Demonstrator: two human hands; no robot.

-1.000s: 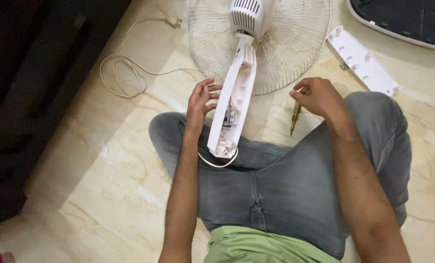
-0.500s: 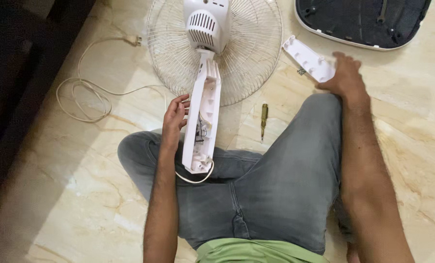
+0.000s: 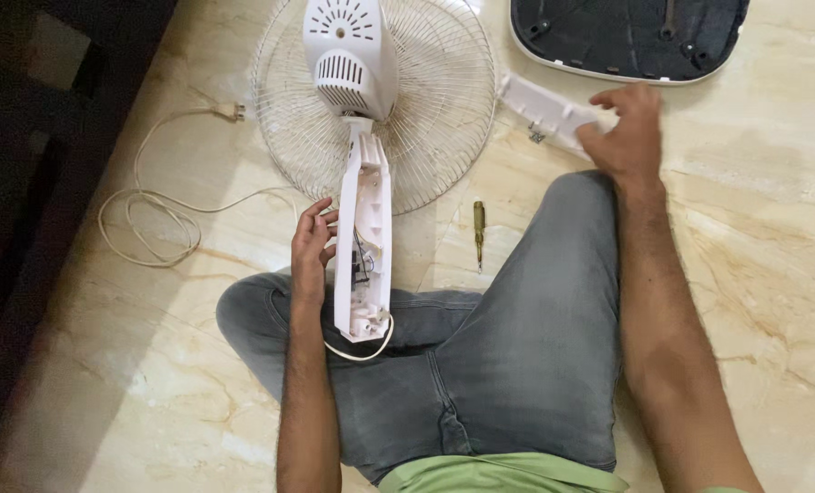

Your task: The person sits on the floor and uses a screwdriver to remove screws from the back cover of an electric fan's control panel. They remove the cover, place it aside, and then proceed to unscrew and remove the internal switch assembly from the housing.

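Cover panel [image 3: 543, 111], the long white plastic strip, sits on the floor in the upper right of the frame, just below the dark fan base [image 3: 628, 35], and that's the piece being grabbed. Going left to right: the power cord [image 3: 156, 215] is coiled loosely at the far left on the marble floor [image 3: 134, 383]. The left hand [image 3: 311, 245] has its fingers curled against the side of the open fan neck [image 3: 364, 239], steadying it over the jeans, wiring exposed inside. The wire fan guard [image 3: 435, 100] lies flat above it. The small screwdriver [image 3: 479, 230] lies loose on the floor in the middle. The right hand [image 3: 619, 135] closes over the panel's near end, thumb under and fingers on top. My two cents: pinch it by the long edges and keep the neck propped so the wires don't get snagged.
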